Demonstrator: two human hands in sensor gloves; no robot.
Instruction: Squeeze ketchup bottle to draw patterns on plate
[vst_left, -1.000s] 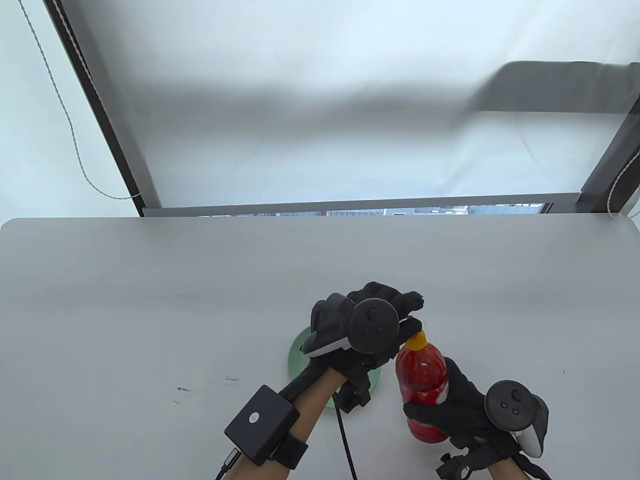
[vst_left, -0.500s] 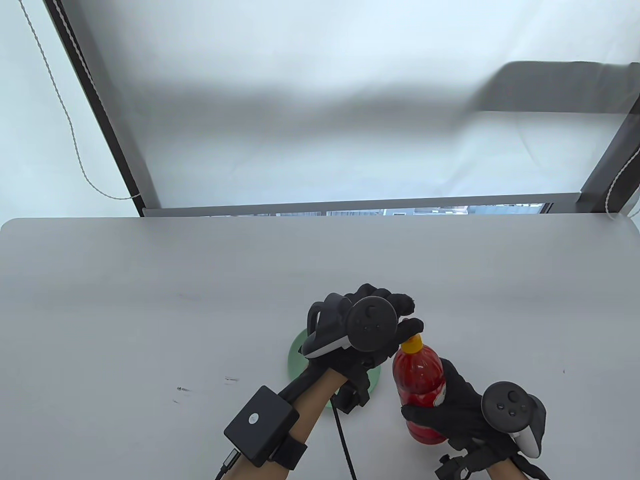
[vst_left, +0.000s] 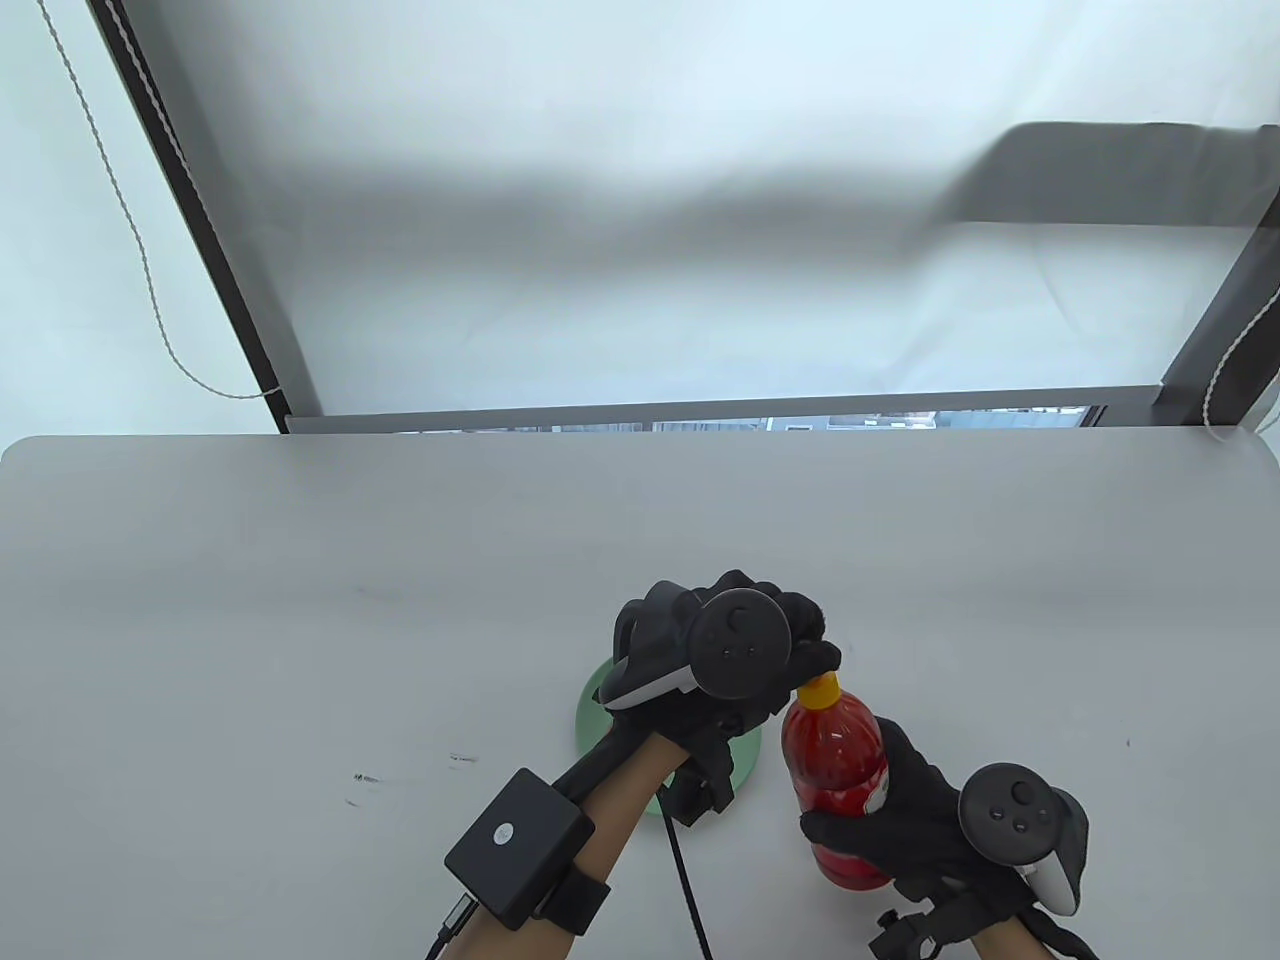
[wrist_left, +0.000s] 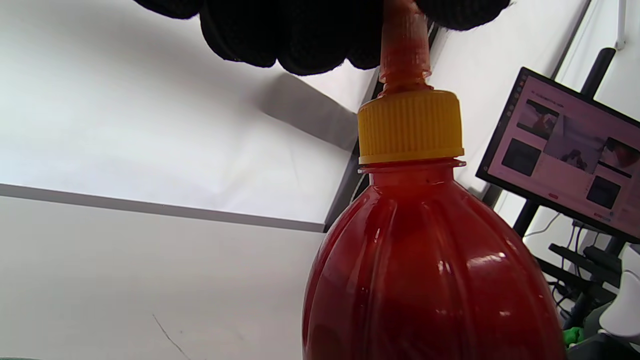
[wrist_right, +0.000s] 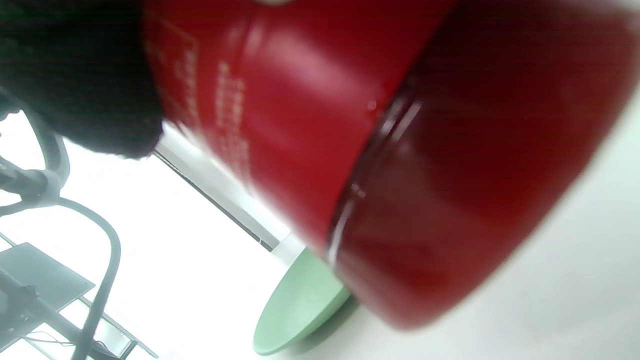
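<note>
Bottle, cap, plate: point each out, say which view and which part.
bottle (vst_left: 833, 745), table view, red shoulder above the right hand.
cap (wrist_left: 410, 127), left wrist view, ribbed yellow side.
plate (wrist_right: 300, 305), right wrist view, green surface beside the bottle's base.

A pale grey tabletop (vst_left: 300, 600) fills the lower half of the table view, with faint dark scuffs near its front left. Behind it hangs a frosted white blind (vst_left: 650, 250) in a dark window frame (vst_left: 200, 220), a strip of buildings showing under its lower edge. A beaded cord (vst_left: 130, 220) dangles at left. In the left wrist view, a monitor (wrist_left: 565, 155) glows at right.
</note>
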